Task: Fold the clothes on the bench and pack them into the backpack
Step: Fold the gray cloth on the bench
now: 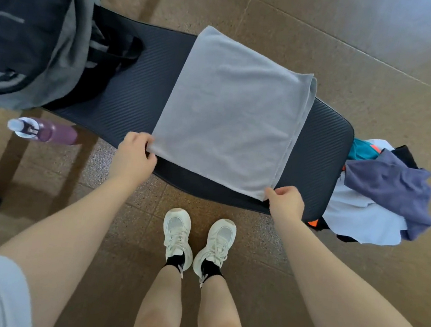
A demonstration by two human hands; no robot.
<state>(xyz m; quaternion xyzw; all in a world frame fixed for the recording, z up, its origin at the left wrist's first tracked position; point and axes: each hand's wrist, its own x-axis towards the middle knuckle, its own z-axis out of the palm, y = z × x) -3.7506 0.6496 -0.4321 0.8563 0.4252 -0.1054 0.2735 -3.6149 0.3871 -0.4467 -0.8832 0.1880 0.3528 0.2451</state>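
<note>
Grey towel [231, 116] — near corners pinched, left hand [134, 154], right hand [286, 201]

No text, label, brand, number or sign can be read on anything in this view.

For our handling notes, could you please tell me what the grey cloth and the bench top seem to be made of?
The grey cloth looks like soft matte terry or microfibre: fuzzy nap, stitched hem. The bench top looks like dark ribbed foam or rubber padding, with fine diagonal ridges and a slight sheen.
</note>
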